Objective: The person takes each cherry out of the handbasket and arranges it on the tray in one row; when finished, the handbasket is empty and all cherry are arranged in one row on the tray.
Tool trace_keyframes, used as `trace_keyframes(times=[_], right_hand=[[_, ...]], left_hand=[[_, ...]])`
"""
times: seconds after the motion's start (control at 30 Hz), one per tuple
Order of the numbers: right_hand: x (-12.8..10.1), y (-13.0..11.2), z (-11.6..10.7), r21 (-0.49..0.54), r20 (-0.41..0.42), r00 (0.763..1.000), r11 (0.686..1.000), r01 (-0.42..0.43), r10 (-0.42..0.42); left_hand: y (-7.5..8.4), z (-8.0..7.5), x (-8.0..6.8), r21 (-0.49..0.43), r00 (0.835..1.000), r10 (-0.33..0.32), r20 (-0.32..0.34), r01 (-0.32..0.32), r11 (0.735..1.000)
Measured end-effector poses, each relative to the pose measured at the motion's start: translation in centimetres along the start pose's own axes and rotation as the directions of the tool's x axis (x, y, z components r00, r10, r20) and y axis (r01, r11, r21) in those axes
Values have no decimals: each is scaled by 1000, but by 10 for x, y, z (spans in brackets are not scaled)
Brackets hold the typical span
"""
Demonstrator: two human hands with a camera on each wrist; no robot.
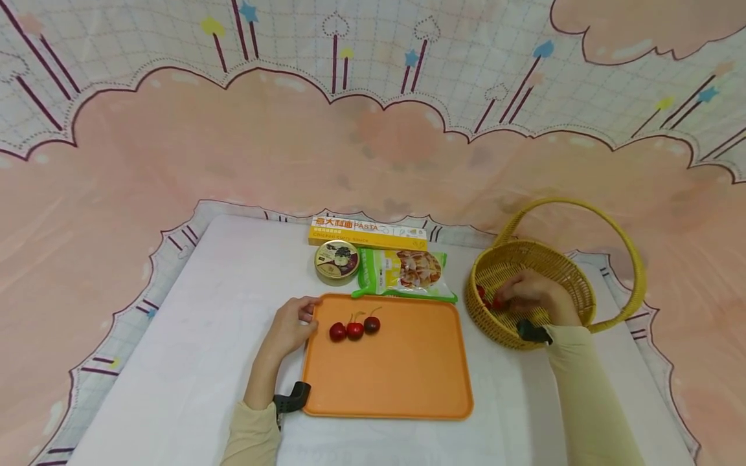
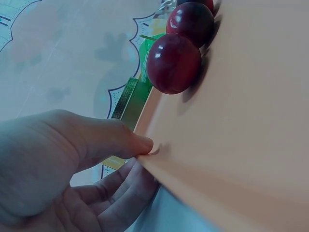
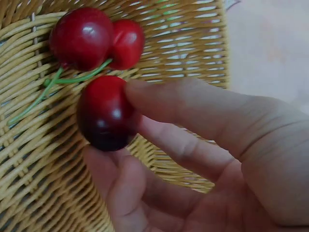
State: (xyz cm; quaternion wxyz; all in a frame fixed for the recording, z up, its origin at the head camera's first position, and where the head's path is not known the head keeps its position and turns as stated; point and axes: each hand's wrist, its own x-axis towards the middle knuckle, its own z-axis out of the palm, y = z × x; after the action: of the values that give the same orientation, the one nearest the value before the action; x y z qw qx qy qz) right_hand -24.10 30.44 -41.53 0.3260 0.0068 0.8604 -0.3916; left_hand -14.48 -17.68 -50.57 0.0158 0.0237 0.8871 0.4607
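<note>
An orange tray [image 1: 396, 382] lies on the white table, with three red cherries [image 1: 354, 329] in a row near its far left corner. My left hand [image 1: 293, 325] grips the tray's left rim [image 2: 159, 166], thumb on top and fingers underneath; the nearest cherry [image 2: 174, 63] sits just beyond the thumb. My right hand [image 1: 533, 294] reaches into a yellow wicker basket [image 1: 501, 323] at the right. There it pinches a dark red cherry [image 3: 105, 113] between thumb and fingers. Two more cherries [image 3: 94, 38] with green stems lie on the basket's weave [image 3: 43, 159].
Behind the tray lie a yellow pasta box [image 1: 367, 233], a round tin [image 1: 337, 261] and a green food packet [image 1: 408, 272]. The basket has a tall hoop handle [image 1: 629, 246]. A pink and white patterned cloth hangs behind and around the table.
</note>
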Motion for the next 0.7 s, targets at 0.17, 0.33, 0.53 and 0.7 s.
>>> trace_keyframes(times=[0.17, 0.33, 0.53, 0.7], right_hand=[[-13, -11, 1, 19, -177, 984, 999, 40, -36], [-24, -25, 11, 86, -290, 954, 990, 109, -80], [-26, -46, 35, 128, -339, 928, 970, 207, -153], [-15, -60, 68, 105, -376, 901, 956, 274, -217]], left_hand=[[0, -1, 2, 6, 1000, -11, 6, 11, 1000], [0, -1, 4, 11, 1000, -2, 9, 2, 1000], [-1, 0, 5, 19, 1000, 9, 15, -9, 1000], [-1, -1, 5, 18, 1000, 3, 18, -3, 1000]])
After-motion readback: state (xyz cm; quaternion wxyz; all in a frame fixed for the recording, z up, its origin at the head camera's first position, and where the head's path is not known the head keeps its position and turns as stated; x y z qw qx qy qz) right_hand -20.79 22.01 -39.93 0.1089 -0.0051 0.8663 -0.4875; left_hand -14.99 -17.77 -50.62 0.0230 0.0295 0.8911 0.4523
